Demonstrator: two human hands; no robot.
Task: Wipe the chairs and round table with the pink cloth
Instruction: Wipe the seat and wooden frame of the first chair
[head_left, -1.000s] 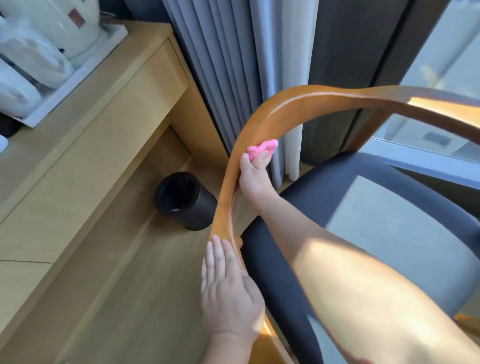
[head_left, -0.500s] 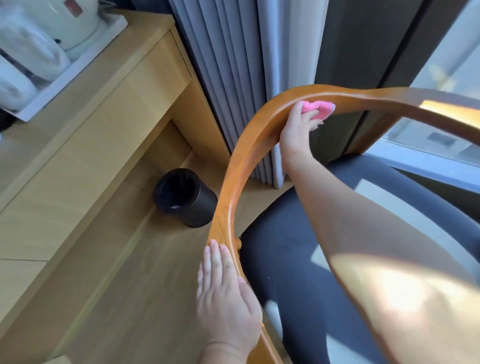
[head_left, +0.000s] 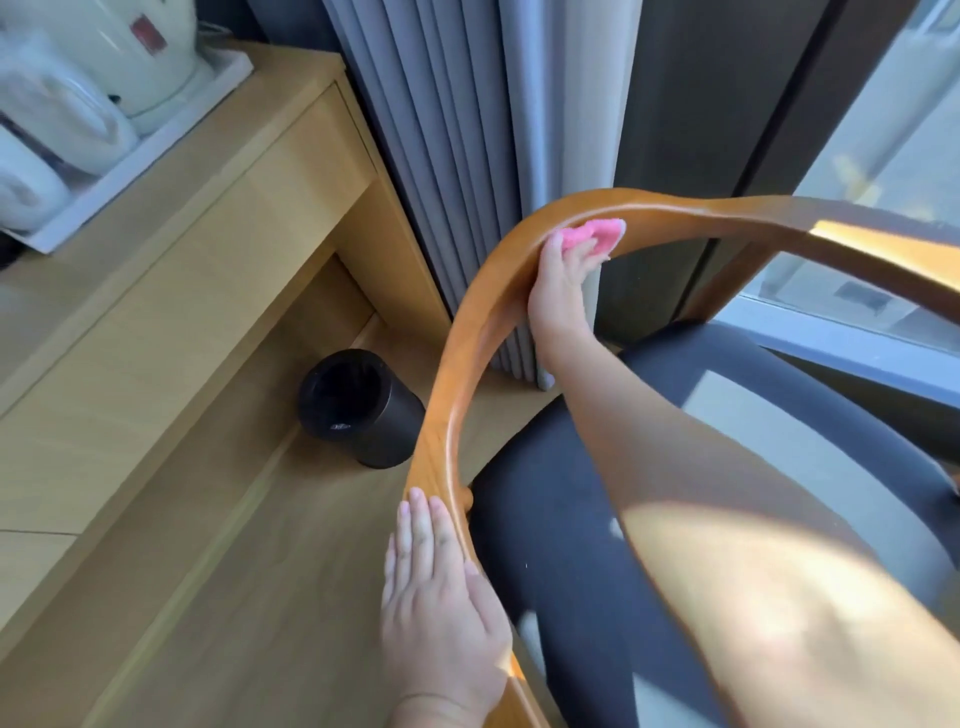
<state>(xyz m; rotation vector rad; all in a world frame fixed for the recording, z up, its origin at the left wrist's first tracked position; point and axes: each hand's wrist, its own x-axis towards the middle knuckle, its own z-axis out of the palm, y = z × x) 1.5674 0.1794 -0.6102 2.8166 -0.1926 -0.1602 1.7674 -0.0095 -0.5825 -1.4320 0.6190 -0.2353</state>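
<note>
A chair with a curved orange-brown wooden rail (head_left: 457, 364) and a dark padded seat (head_left: 597, 545) fills the right half of the head view. My right hand (head_left: 558, 283) presses a crumpled pink cloth (head_left: 597, 236) against the inner face of the rail near the top of the curve. My left hand (head_left: 441, 608) lies flat on the outside of the rail lower down, fingers together, steadying the chair. My right forearm crosses over the seat. The round table is out of view.
A black cylindrical bin (head_left: 358, 408) stands on the wooden floor just left of the chair rail. A light wooden desk (head_left: 156, 270) at the left carries a white tray (head_left: 130, 156) with a kettle. Grey curtains (head_left: 452, 130) and a window (head_left: 883, 156) lie behind the chair.
My right hand swept the pink cloth up along the rail to the top of the curve, then drew back slightly to the left. My left hand stayed on the lower rail.
</note>
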